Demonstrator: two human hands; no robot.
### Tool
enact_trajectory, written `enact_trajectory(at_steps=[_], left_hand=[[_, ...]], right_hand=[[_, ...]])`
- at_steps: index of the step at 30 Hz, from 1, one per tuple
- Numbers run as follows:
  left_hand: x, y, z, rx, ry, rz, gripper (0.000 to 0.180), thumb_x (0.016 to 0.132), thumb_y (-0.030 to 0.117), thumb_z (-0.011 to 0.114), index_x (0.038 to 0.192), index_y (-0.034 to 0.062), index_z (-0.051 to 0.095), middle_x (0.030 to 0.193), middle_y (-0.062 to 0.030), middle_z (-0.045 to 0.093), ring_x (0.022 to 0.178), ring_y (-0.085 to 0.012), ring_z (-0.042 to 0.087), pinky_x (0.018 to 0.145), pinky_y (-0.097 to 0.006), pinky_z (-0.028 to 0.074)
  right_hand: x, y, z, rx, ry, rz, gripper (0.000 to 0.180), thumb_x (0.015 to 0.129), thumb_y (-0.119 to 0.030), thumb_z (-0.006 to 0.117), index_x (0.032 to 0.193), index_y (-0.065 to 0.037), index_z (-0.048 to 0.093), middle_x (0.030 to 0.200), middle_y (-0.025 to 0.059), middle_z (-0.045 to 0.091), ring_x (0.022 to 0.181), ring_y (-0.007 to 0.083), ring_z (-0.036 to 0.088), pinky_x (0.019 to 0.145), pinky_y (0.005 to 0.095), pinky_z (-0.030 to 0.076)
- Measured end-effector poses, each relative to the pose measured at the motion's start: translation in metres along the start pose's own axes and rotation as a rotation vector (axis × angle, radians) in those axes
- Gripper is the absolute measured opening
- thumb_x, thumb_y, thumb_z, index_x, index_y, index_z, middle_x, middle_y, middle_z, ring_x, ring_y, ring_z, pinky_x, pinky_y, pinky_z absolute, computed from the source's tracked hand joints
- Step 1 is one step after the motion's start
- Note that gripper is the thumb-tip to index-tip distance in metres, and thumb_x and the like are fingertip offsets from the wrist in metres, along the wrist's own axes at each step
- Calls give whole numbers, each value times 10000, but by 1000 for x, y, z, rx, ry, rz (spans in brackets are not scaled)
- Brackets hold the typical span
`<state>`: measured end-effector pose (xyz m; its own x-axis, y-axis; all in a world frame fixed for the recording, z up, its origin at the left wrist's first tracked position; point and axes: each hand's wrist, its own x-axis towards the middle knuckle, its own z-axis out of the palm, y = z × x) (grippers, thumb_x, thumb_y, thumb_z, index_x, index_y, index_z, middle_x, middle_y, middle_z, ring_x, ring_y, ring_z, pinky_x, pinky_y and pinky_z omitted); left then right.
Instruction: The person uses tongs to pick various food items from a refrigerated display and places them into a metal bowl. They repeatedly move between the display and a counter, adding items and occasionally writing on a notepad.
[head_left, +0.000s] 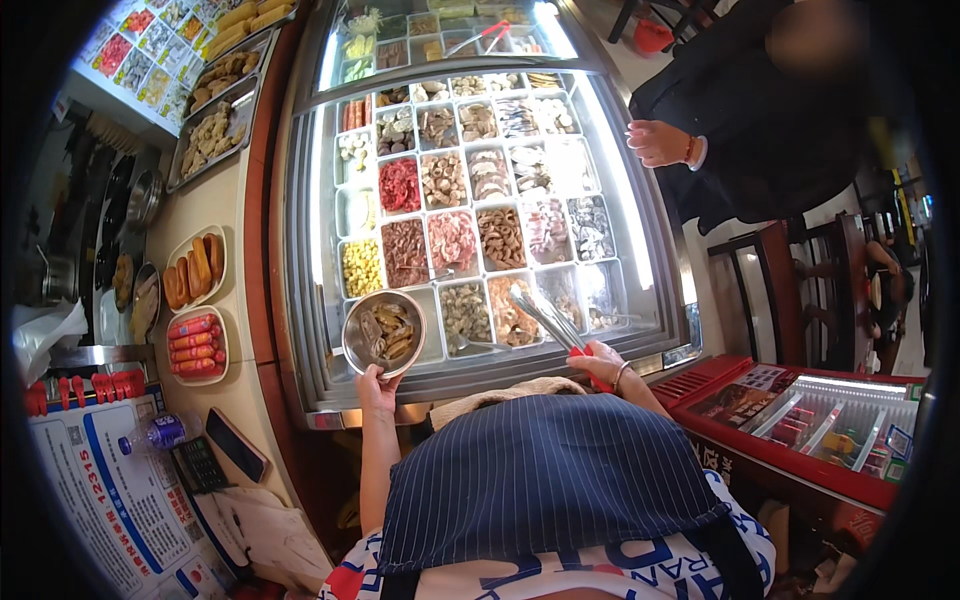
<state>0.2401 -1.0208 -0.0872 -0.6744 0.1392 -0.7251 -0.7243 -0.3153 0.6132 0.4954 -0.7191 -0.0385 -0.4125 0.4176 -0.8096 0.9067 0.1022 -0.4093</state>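
Right hand point(600, 366) at 5 o'clock: fingers wrapped around red handles of steel tongs point(550, 320); tips over orange-tinted food point(509, 322), contact unclear. Left hand point(379, 388) at 7 o'clock: fingers pinching steel bowl point(354, 325), brown pieces point(391, 331) inside, above display case point(480, 368). Judged step: tong selection; next move calls for steady bowl.

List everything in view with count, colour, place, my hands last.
Bowl: one, silver, left of centre
Tongs: two, silver and red, centre and top
Display case: one, silver, centre
Food trays: many, pale, inside case
Plates: two, white, left counter
Sausages: several, red, lower plate
Bottle: one, part purple, left
Phone: one, black, left
Cooler: one, red, lower right
Other person: one, black clothing, upper right
Apron: one, navy, bottom centre
Left hand: one, bare, gripping bowl
Right hand: one, bare, gripping tongs
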Motion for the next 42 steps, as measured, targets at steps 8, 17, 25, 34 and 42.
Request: enact_trajectory(at_steps=[8, 17, 25, 34, 42], left_hand=[[2, -10, -10, -27, 26, 21, 231, 670, -27, 418, 895, 25, 439, 602, -16, 426, 497, -131, 488, 549, -396, 553], [4, -12, 1, 19, -26, 114, 140, 689, -15, 428, 824, 2, 459, 617, -34, 447, 510, -154, 502, 537, -372, 546], [12, -19, 28, 19, -94, 81, 258, 697, 0, 441, 939, 87, 456, 641, 13, 416, 489, -73, 415, 500, -327, 539], [11, -30, 23, 79, -121, 25, 249, 662, -26, 417, 906, 25, 427, 662, -47, 462, 489, -154, 507, 485, -365, 549], [19, -34, 18, 59, -125, -1, 194, 678, 1, 449, 869, 30, 430, 672, -49, 488, 512, -167, 528, 495, -357, 543]], right_hand=[[8, 1, 0, 23, -45, -7, 520, 644, -418, 646, 899, 13, 510, 742, 107, 542, 563, 159, 529, 462, 269, 423], [-2, -22, -3, -74, -113, -4, 551, 623, -416, 651, 923, 27, 523, 838, 127, 563, 650, 186, 553, 520, 290, 443], [16, 3, 0, -25, -112, -1, 541, 607, -454, 645, 858, 15, 547, 775, 141, 576, 659, 207, 562, 557, 306, 443], [12, 3, 0, 26, -90, 5, 491, 642, -401, 642, 867, 17, 515, 737, 101, 541, 566, 163, 524, 467, 280, 419], [5, -15, 13, -118, 3, -188, 590, 603, -514, 618, 867, 8, 538, 839, 175, 574, 793, 270, 548, 684, 341, 413]])
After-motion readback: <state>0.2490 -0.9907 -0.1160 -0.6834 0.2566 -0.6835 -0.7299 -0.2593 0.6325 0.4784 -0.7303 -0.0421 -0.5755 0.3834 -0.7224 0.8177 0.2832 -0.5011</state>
